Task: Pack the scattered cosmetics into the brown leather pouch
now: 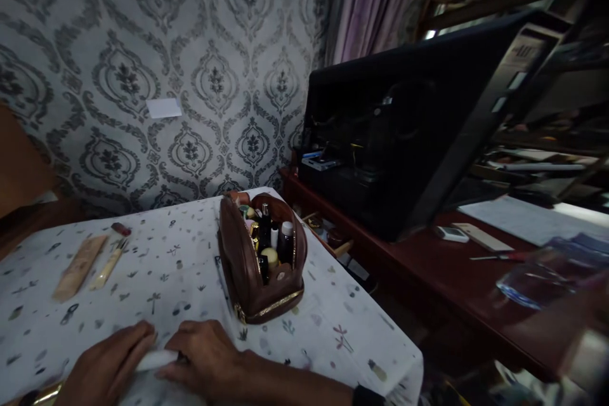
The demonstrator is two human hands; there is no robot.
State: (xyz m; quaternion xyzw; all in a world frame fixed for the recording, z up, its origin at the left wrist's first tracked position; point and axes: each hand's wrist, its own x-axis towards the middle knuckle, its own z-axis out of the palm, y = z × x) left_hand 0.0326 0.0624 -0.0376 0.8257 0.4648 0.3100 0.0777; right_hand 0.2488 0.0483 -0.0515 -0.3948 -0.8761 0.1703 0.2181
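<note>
Low in the head view, my left hand [111, 361] and my right hand [202, 354] are closed around the two ends of a slim white tube [155, 360]. The fingers cover most of it, so its exact kind does not show. Beyond my right hand stands a brown cosmetic bag [233, 260], unzipped, with several small bottles and a yellowish-capped container [269, 259] inside. To the left on the patterned tablecloth [190, 279] lie a flat brown strip [80, 268], a cream-handled brush [109, 266] and a small dark red item [121, 229].
A dark red desk [476, 273] borders the table on the right, with an open-sided black computer case [394, 133] on it. Nearer are a clear plastic bottle [547, 276], a red-handled screwdriver [504, 257] and a small white device [452, 234]. A partly open drawer [343, 248] sits below.
</note>
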